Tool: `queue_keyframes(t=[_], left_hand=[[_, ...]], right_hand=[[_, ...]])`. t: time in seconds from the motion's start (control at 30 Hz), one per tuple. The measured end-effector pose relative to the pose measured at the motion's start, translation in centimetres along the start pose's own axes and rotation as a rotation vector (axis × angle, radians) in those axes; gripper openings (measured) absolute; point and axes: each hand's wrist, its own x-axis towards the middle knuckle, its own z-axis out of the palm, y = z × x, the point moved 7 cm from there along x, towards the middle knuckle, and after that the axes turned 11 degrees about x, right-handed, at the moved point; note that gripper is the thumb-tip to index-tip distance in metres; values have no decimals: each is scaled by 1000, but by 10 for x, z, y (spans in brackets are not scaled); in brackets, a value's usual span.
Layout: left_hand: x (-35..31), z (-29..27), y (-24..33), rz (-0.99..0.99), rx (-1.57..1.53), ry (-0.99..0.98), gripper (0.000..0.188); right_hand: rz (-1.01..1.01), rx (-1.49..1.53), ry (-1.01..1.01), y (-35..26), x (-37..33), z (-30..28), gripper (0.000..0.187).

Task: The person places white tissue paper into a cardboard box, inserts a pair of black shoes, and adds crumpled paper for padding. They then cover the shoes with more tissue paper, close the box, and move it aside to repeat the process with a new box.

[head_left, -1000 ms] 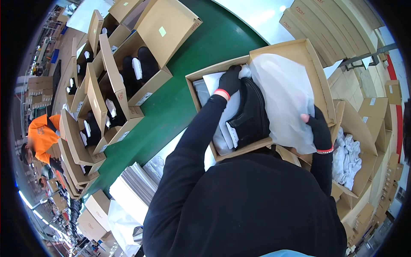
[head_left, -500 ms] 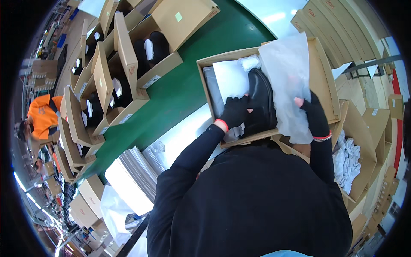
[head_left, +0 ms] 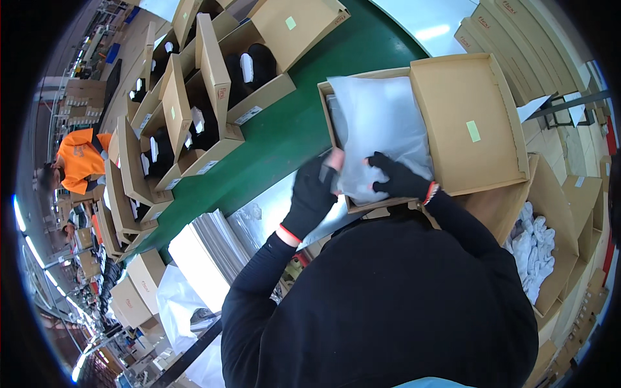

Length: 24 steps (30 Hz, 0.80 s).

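Note:
A brown cardboard shoe box [head_left: 328, 123] stands before me with its lid [head_left: 475, 123] folded back to the right. Translucent white tissue paper [head_left: 381, 123] lies over its contents and covers the black shoe. My left hand [head_left: 314, 197], in a black fingerless glove, is at the box's near left corner by the paper's edge; its fingers are blurred, so a grip cannot be made out. Over the near part of the paper, my right hand [head_left: 400, 179], gloved alike, is open with its fingertips apart, touching or just above the sheet.
Several open boxes with black shoes [head_left: 255, 68] line the green table [head_left: 278, 139] at left. A stack of white sheets [head_left: 204, 249] stands near my left arm. Crumpled white paper [head_left: 532, 252] fills a carton at right. A person in an orange shirt [head_left: 81, 160] is far left.
The tissue paper has come down leftward over the shoe. My right hand has moved left from the lid side onto the paper; my left hand has left the shoe for the box's edge.

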Motion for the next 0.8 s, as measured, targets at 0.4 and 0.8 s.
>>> queue_keyframes(t=[0.4, 0.8], left_hand=[[-14, 57, 29, 25, -325, -392, 23], [-25, 111, -63, -985, -1899, -103, 105]], right_hand=[[-154, -654, 959, -28, -90, -249, 50], [219, 676, -237, -142, -65, -122, 59]])
